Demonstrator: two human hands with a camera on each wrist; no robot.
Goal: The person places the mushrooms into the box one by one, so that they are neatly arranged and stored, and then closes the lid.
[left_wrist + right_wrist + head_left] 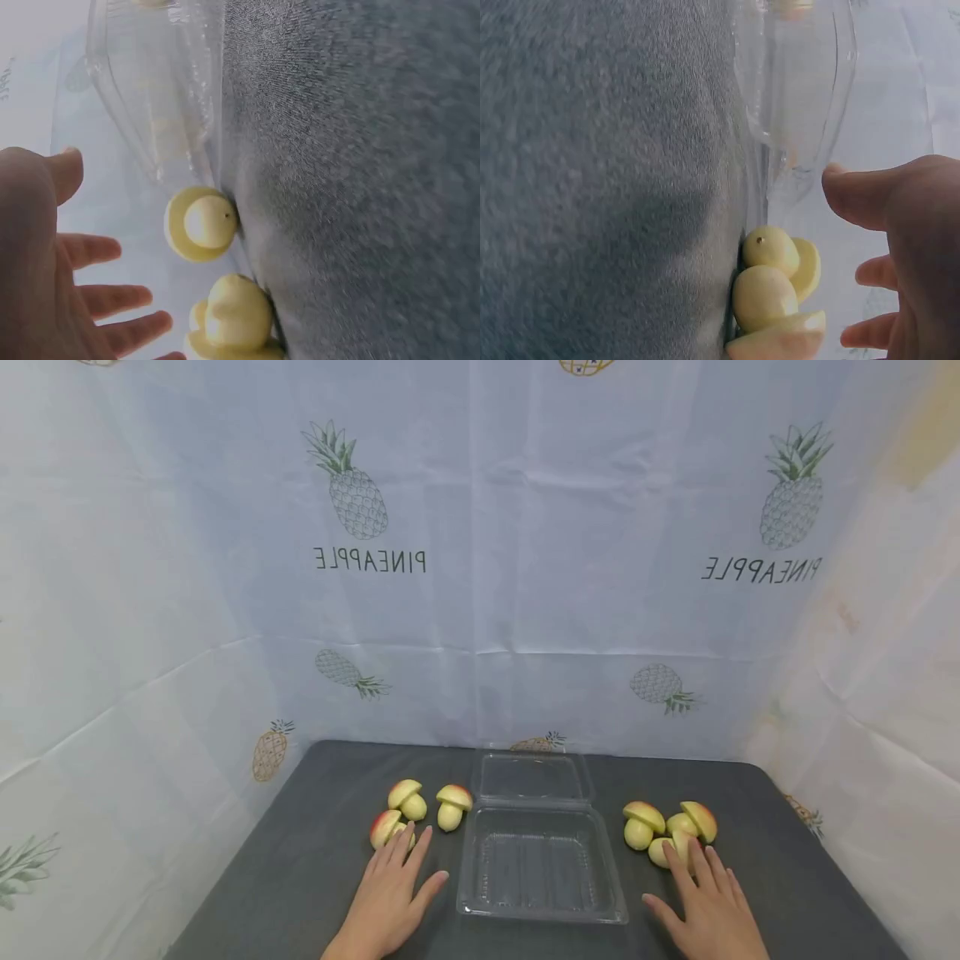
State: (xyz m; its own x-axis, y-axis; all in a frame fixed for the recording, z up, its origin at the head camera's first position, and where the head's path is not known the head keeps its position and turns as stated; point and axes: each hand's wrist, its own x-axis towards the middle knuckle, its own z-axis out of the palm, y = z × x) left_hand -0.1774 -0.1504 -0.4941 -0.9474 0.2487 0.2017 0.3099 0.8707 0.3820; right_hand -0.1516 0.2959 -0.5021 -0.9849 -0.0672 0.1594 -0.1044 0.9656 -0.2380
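Note:
An open clear plastic clamshell box lies between the hands, its lid folded back toward the curtain. Left of it is a group of three yellow mushroom-shaped pieces with red-tinged caps. A similar group of three mushroom-shaped pieces lies to the right. My left hand is spread just in front of the left group; the left wrist view shows its fingers apart from the pieces. My right hand, fingers extended, is beside the right group and partly overlaps its nearest piece in the head view.
A dark grey cloth-like surface covers the table. White curtains with pineapple prints enclose the table at the back and both sides. The box stands between the two groups, near the middle.

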